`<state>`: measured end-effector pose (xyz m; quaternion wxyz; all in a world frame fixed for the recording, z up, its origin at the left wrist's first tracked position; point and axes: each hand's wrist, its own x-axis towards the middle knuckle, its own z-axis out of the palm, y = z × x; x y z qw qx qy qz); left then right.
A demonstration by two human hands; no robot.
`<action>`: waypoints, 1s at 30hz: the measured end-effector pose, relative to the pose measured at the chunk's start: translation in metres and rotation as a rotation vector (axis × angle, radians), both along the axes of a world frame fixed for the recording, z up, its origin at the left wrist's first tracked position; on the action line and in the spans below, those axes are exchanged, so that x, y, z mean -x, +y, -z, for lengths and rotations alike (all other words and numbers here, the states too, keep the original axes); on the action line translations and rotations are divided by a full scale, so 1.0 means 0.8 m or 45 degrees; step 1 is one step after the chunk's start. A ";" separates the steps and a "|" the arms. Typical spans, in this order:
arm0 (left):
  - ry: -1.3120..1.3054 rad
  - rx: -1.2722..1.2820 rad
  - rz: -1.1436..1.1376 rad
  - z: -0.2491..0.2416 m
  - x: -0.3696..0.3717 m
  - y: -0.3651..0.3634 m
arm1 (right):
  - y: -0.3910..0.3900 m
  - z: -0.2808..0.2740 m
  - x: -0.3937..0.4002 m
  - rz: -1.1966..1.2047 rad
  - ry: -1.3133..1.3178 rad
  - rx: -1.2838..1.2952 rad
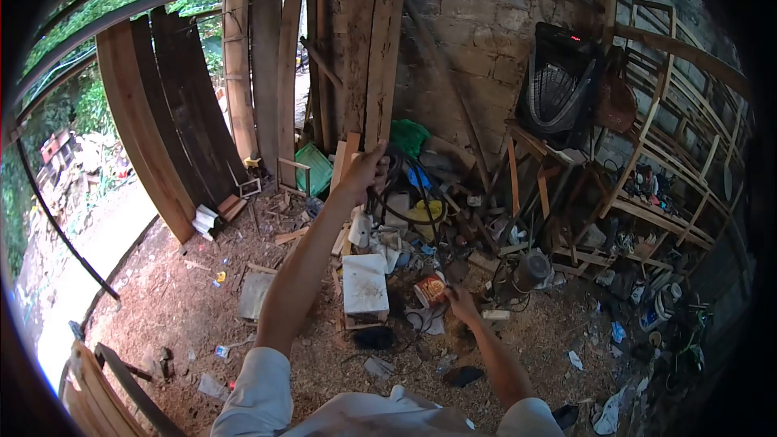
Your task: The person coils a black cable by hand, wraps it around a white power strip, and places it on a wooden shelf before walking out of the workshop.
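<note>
My left hand (368,174) is stretched far forward, its fingers closed round a loop of dark cable or hose (396,170). The dark loops hang to its right, over a heap of mixed objects. Nearer and to the right, my right hand (461,301) is beside a red and white can (430,289); its fingers are bent, and a dark strand seems to run down to them. Whether they grip the strand or the can is too small to tell. Between my arms stands a white box (365,285) with a dirty top.
Tall wooden planks (146,129) lean at the left. A black fan-like unit (558,85) stands on a wooden table (542,146) at the right, beside a wooden rack (647,129). A green crate (313,168), a yellow bag (426,214) and scattered litter lie around the sawdust-covered floor (178,316).
</note>
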<state>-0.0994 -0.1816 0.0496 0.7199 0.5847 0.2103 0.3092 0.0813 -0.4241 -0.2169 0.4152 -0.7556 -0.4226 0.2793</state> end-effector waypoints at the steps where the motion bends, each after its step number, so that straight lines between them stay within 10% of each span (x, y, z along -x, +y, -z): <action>1: 0.001 -0.028 -0.026 0.000 -0.001 0.000 | -0.004 0.003 -0.002 0.116 0.002 -0.024; 5: -0.029 -0.148 -0.105 -0.002 -0.003 -0.006 | 0.010 0.034 -0.025 0.035 -0.456 -0.204; 16: 0.279 -0.873 -0.245 0.079 -0.062 -0.020 | 0.031 -0.175 0.026 -0.514 -1.117 -0.172; 25: 0.353 -1.286 -0.227 0.105 -0.077 -0.064 | 0.050 -0.282 0.019 -0.506 -1.164 -0.708; 30: 0.374 -1.006 0.107 0.079 -0.059 -0.083 | 0.055 -0.328 0.006 -0.486 -1.136 -0.593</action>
